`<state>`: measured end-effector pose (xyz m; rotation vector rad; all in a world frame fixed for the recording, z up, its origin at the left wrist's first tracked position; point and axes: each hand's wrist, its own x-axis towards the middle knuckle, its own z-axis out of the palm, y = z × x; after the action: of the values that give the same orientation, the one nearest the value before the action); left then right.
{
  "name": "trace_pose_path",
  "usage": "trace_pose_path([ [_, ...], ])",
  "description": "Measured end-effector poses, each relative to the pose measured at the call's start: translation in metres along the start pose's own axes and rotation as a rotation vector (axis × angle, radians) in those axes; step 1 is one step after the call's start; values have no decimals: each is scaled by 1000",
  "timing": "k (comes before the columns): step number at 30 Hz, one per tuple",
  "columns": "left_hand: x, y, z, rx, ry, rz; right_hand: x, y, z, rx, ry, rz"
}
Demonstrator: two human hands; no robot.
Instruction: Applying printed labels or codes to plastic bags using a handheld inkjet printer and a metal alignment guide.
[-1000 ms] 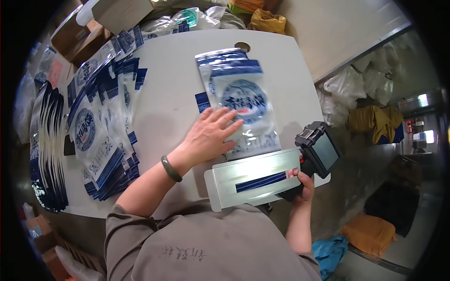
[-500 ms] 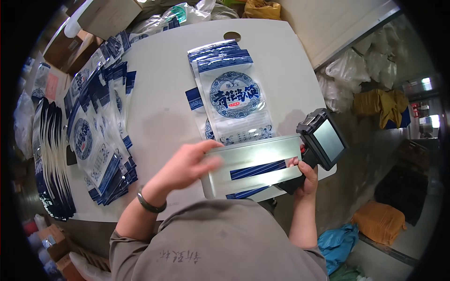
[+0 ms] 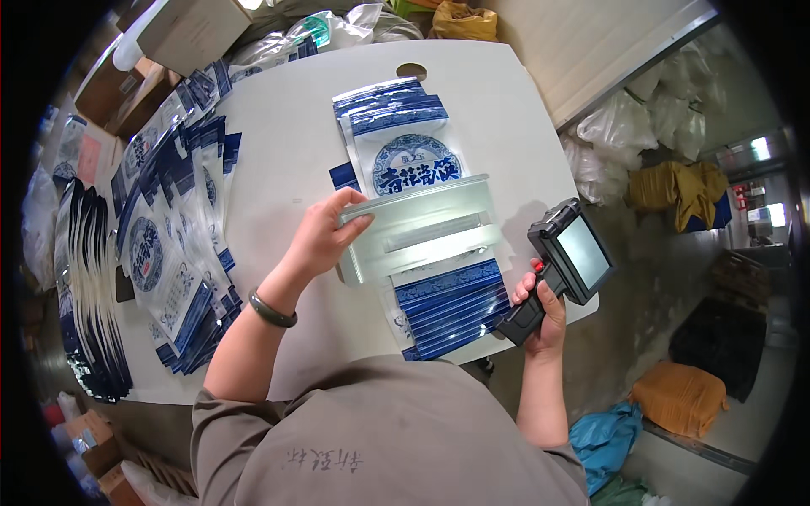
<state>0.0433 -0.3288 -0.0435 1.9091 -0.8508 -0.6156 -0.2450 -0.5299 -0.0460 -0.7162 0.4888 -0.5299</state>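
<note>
My left hand (image 3: pixel 327 232) pinches the left end of a silvery metal plate (image 3: pixel 422 207) with a long slot in it. The plate tilts over a fanned stack of blue-and-white plastic pouches (image 3: pixel 413 156) and hides their middle. Below the plate, the overlapping blue ends of more pouches (image 3: pixel 451 308) show in a row. My right hand (image 3: pixel 544 320) is wrapped round the grip of a black handheld printer (image 3: pixel 572 253) with a screen and a red button. The printer is apart from the plate, at the table's right edge.
On the left of the white table (image 3: pixel 287 169) lies a loose heap of similar pouches (image 3: pixel 169 236). A tight row of pouches (image 3: pixel 89 287) stands beyond it at the edge. Cardboard boxes (image 3: pixel 190 34) crowd the far left; clear plastic bags (image 3: pixel 620 122) lie right of the table.
My left hand has taken hold of the plate and it has moved up and left, uncovering the lower pouch ends. My right hand has let go of the plate and keeps the printer.
</note>
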Motion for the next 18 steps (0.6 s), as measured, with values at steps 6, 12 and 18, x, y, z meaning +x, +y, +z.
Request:
trace_pose_path([
  [6,6,14,-2,368,-14,-77,0,-2,0,10,5,10],
  [12,5,25,1,562,-13,-132,0,-6,0,100,-6,88],
  [18,4,18,2,607,14,-108,-5,-15,56,-474,116,52],
])
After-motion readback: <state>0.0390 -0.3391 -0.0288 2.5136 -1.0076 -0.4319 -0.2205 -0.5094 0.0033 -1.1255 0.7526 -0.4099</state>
